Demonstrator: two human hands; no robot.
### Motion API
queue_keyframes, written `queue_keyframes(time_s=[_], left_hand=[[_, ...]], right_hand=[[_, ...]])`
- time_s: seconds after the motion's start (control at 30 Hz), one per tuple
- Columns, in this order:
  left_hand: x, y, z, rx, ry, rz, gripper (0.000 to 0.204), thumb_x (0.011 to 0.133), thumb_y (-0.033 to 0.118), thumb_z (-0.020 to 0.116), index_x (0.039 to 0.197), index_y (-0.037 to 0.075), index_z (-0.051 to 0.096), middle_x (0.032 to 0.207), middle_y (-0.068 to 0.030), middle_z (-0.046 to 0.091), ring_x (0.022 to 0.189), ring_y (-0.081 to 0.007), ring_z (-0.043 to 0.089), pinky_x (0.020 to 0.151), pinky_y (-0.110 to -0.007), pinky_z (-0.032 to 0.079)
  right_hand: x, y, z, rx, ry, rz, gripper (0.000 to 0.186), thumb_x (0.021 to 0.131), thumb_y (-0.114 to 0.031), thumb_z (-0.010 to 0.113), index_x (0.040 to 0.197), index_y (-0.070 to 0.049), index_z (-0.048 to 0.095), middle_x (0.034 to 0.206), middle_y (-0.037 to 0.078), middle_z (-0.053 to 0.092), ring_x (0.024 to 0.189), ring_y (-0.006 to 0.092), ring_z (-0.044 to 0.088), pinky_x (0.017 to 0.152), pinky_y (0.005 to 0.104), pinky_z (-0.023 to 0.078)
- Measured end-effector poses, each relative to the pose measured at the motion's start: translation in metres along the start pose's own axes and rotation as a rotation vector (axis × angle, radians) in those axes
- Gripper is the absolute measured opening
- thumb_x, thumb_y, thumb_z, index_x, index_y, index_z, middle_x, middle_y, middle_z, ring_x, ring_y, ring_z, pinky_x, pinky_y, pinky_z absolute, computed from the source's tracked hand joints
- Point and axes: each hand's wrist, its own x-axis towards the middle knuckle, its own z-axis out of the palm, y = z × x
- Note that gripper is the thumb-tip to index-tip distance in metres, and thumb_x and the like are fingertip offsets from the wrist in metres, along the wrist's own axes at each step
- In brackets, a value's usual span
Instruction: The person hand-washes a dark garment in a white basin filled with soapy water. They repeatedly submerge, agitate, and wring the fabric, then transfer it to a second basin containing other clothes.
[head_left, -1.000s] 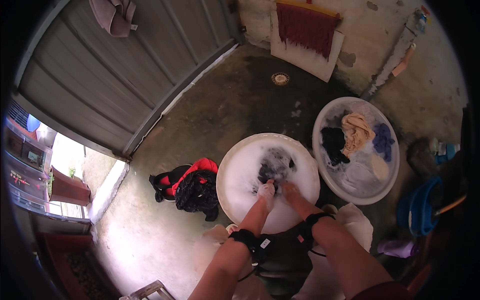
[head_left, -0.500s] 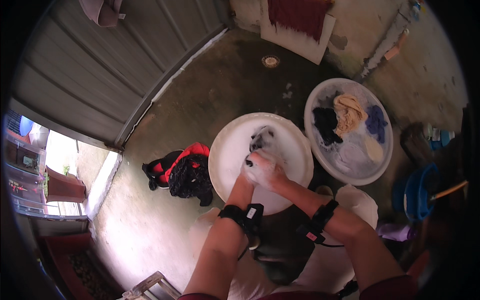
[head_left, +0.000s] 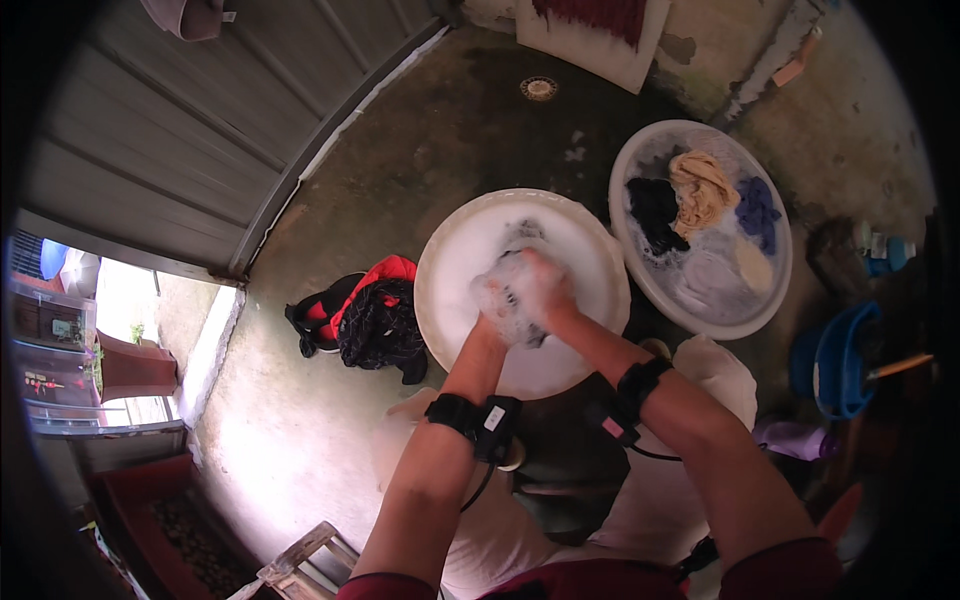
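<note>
In front of me stands a round whitish basin (head_left: 590, 370) full of thick white suds. A dark garment (head_left: 524, 233) lies in the foam, mostly covered, so its kind is hidden. Both of my hands are close together over the middle of the basin, coated in lather. My left hand (head_left: 494, 292) is closed on a bunched part of the garment. Beside it my right hand (head_left: 549, 288), a little blurred, grips the same cloth. Dark bits of it show between and below the hands.
A larger oval tub (head_left: 622, 250) at the right holds wet clothes in suds. Red and black clothes (head_left: 380, 315) are heaped left of the basin. Farther right are a blue bucket (head_left: 845, 365) and a purple bottle (head_left: 797, 438). A floor drain (head_left: 538, 89) lies beyond.
My hands have drawn slightly apart, the right one shifting up and to the right. More dark cloth shows between and below them. The whole view has tilted, moving the scene upward.
</note>
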Motion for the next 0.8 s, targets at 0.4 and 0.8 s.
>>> queue_keyframes(time_s=[0.4,0.8], left_hand=[[0.044,-0.054,-0.037,0.674,0.393,0.1,0.047,0.086,0.029,0.056,0.127,0.014,0.04,0.106,-0.0066,0.053,0.095,-0.0193,0.051,0.067,-0.034,0.046],[0.026,-0.019,-0.031,-0.125,-0.009,-0.414,0.048,0.083,0.04,0.061,0.123,0.017,0.05,0.118,-0.0003,0.055,0.108,-0.0177,0.05,0.092,-0.032,0.04]], right_hand=[[-0.02,0.109,-0.008,-0.536,-0.309,0.169,0.05,0.082,-0.031,0.058,0.124,-0.006,0.046,0.116,0.022,0.05,0.111,0.037,0.046,0.096,0.0434,0.036],[-0.002,0.07,0.0,-0.405,-0.264,0.097,0.046,0.076,-0.026,0.058,0.118,-0.008,0.051,0.109,0.014,0.059,0.107,0.0263,0.053,0.093,0.0386,0.04]])
